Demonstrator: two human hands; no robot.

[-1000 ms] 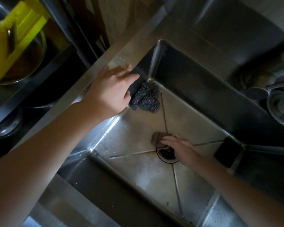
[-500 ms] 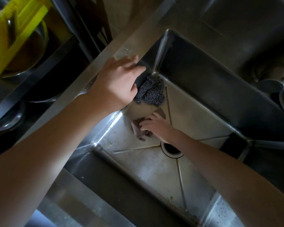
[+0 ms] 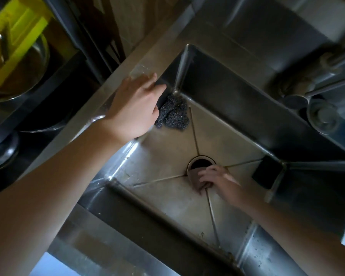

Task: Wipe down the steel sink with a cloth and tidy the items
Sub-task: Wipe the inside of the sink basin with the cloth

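Half done at best: right hand (image 3: 217, 181) presses the brown cloth (image 3: 195, 179) beside the drain (image 3: 200, 163), fingers curled over it. Left hand (image 3: 135, 108), flat and empty, braces on the sink (image 3: 112, 90) rim; the steel scourer (image 3: 173, 114) beside it awaits tidying.

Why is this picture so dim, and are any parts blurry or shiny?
Head view: light is low, so the sink's far wall is nearly black; glare streaks the near-left corner crease and the far corner. The right hand on the brown cloth near the drain looks smeared, and the tap fittings at upper right are soft. The wide lens tilts and bends the sink's edges.
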